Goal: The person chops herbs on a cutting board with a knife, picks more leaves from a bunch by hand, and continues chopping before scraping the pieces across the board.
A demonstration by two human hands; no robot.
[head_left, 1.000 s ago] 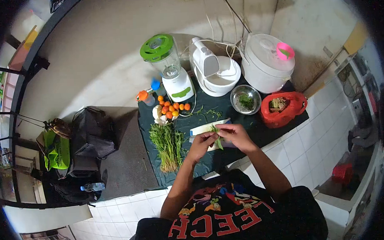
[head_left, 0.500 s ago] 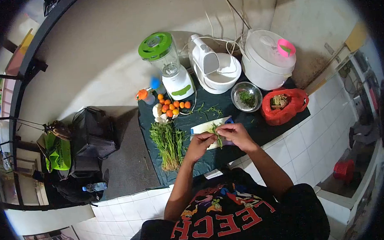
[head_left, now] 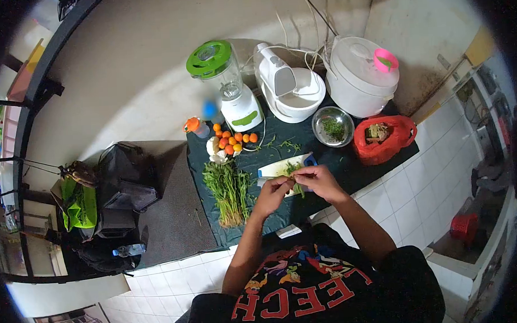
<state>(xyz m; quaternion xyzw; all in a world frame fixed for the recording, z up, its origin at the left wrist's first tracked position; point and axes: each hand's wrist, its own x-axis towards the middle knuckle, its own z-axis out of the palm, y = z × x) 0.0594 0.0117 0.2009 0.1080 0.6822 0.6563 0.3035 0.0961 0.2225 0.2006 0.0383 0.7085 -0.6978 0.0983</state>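
Both my hands meet over a white cutting board (head_left: pixel 269 171) with blue ends. My left hand (head_left: pixel 273 196) is closed in a pinch on a green leafy sprig (head_left: pixel 294 169). My right hand (head_left: pixel 319 182) pinches the same greens from the other side, fingertips close to the left ones. Part of a knife blade (head_left: pixel 262 182) seems to show beside my left hand. A bunch of leafy greens with roots (head_left: pixel 228 194) lies left of the board. Chopped greens fill the bottom of a metal bowl (head_left: pixel 333 127) at the upper right.
Behind stand a green-lidded blender (head_left: pixel 242 110), a white stand mixer (head_left: pixel 295 109) and a large white lidded container (head_left: pixel 362 70). A red plastic bag (head_left: pixel 385 150) sits at the right edge. Orange fruits (head_left: pixel 229 141) and an orange-capped bottle (head_left: pixel 197 128) are at the back left. Loose leaves (head_left: pixel 289 144) lie behind the board.
My hands stay pinched together over the board and have shifted only slightly. More of the leafy sprig shows above and between my fingers. The camera view has moved a little.
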